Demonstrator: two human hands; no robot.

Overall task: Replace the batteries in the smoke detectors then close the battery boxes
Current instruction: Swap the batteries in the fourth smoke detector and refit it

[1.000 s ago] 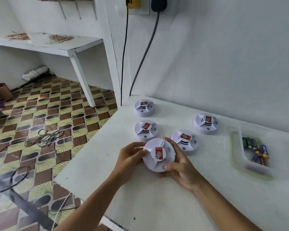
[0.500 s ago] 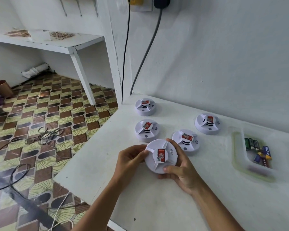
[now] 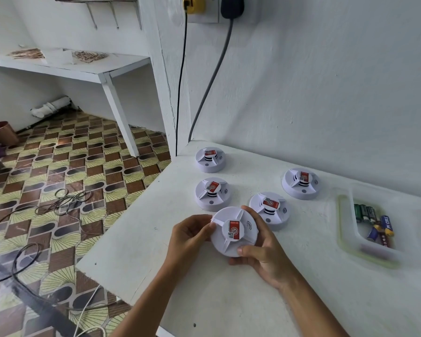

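A round white smoke detector [image 3: 233, 231] with a red label is held just above the white table [image 3: 229, 300], its face tilted toward me. My left hand [image 3: 190, 235] grips its left rim with curled fingers. My right hand [image 3: 265, 256] cups its right and lower rim, thumb on the front edge. Several more white detectors lie face up behind it: one [image 3: 269, 210] touching distance to the right, one [image 3: 212, 193] behind left, one [image 3: 210, 159] near the corner, one [image 3: 300, 182] by the wall. Loose batteries [image 3: 374, 222] lie in a clear tray [image 3: 345, 237].
The wall runs close behind the table, with two cables [image 3: 180, 93] hanging from sockets at the top. The table's left edge drops to a patterned tile floor with loose wires [image 3: 63, 200]. A white shelf [image 3: 83, 69] stands at the left.
Both hands have tipped the held detector up slightly, so its face turns more toward me. The other detectors and the tray have stayed put.
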